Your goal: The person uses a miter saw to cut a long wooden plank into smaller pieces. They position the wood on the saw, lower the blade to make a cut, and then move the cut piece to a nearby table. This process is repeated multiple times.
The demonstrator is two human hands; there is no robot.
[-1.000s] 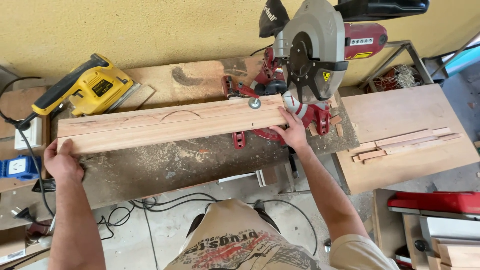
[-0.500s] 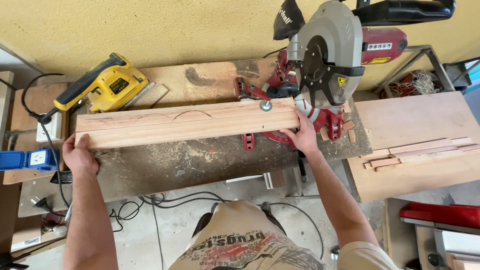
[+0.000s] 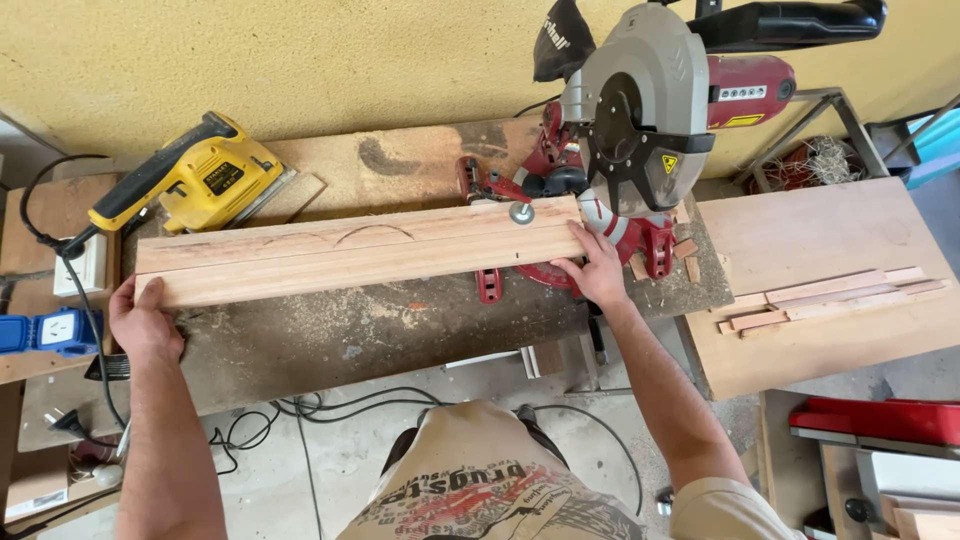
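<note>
- The left hand cupped the left end of the long wooden board, fingers curled over the near edge and thumb against the end grain, so it gripped the board rather than lying flat on it.
- The right hand lay on the board's right end just in front of the saw, fingers spread and pressed down on the top face and near edge.
- The board lay flat and lengthways across the dusty worktop, its right end resting on the base of the red mitre saw and against the fence, where a round clamp knob stood at its far edge.
- A faint pencilled arc showed on the board's top face near the middle; no cut was visible anywhere along it.
- The saw head stood raised, with the blade guard above and clear of the wood, and neither hand was on the saw's handle. By my judgement the board was placed or being lined up and the cut itself was not yet made.
- To the right, on a separate plywood panel, thin wooden strips lay in a loose bundle, well apart from the board.
- Farther back on the left, a yellow jigsaw lay on its side just beyond the board, its black cable trailing off to the left.
- Behind everything rose the yellow wall.
</note>
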